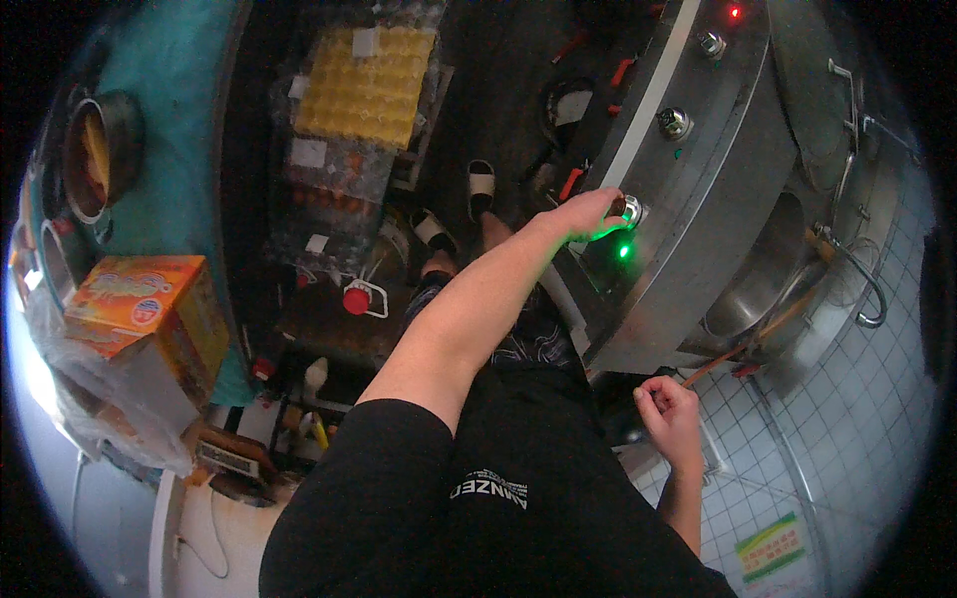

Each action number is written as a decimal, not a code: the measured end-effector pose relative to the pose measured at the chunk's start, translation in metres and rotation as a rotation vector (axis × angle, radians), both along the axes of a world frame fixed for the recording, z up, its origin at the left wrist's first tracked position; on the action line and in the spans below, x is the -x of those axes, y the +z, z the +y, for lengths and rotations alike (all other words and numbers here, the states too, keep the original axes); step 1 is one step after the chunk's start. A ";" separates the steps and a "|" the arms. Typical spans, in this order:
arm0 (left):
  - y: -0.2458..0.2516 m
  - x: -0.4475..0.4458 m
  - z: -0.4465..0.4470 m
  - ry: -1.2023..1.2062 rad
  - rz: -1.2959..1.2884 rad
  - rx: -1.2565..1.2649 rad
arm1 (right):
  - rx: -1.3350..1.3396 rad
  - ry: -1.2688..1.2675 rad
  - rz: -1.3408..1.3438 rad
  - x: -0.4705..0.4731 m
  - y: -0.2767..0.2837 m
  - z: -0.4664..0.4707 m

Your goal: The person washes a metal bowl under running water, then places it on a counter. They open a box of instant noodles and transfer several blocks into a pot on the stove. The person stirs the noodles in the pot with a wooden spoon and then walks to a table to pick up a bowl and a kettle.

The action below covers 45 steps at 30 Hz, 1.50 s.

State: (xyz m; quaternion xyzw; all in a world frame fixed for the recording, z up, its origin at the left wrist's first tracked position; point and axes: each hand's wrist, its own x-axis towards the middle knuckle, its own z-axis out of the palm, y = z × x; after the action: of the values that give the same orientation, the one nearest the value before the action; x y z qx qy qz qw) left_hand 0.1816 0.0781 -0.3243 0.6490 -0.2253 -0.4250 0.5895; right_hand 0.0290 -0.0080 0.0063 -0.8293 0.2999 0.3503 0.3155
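Observation:
My left hand (598,214) is closed around a round metal control knob (633,212) on the stainless-steel front panel (691,161) of a cooking range. A green indicator light (623,252) glows just below it and tints my fingers. Farther up the same panel are two more metal knobs, a middle knob (675,123) and a far knob (712,45). Beside the far one shines a red light (735,13). My right hand (669,415) hangs at the panel's near end with fingers curled, nothing visible in it. Behind it runs an orange-brown stick (736,350).
A metal basin (755,288) and a curved faucet (871,299) lie on the range's far side. Left of my legs are egg trays (366,86) in plastic and a red-capped jug (357,300). On the teal-covered table (168,149) stand a metal pot (105,161) and an orange carton (138,299).

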 end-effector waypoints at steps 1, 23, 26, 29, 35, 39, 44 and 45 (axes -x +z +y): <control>-0.001 -0.001 0.001 -0.018 -0.028 -0.004 | 0.000 0.012 -0.015 -0.001 0.000 0.000; 0.074 0.074 0.272 0.861 0.137 -0.518 | -0.097 0.162 -0.153 -0.022 -0.005 0.014; 0.161 0.085 0.356 1.189 -0.025 -0.434 | -0.223 0.253 -0.214 -0.034 -0.006 0.032; 0.261 0.105 0.433 1.205 -0.458 -0.543 | -0.296 0.382 -0.299 -0.051 -0.004 0.066; 0.357 0.110 0.599 1.530 -1.038 -1.170 | -0.534 0.610 -0.350 -0.122 -0.011 0.171; 0.338 0.159 0.672 1.577 -0.898 -1.938 | -0.730 0.649 -0.386 -0.166 -0.007 0.293; 0.303 0.197 0.732 1.914 -0.150 -1.171 | -0.922 0.606 -0.342 -0.217 0.016 0.480; 0.297 0.200 0.742 1.963 0.022 -0.981 | -0.863 0.676 -0.383 -0.223 0.019 0.515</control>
State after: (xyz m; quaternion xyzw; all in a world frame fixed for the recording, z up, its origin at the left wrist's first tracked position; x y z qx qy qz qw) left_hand -0.0183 0.8198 -0.0275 0.7060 0.5883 0.1800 0.3509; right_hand 0.2516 0.5073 0.0252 -0.7239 -0.2142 0.3658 0.5444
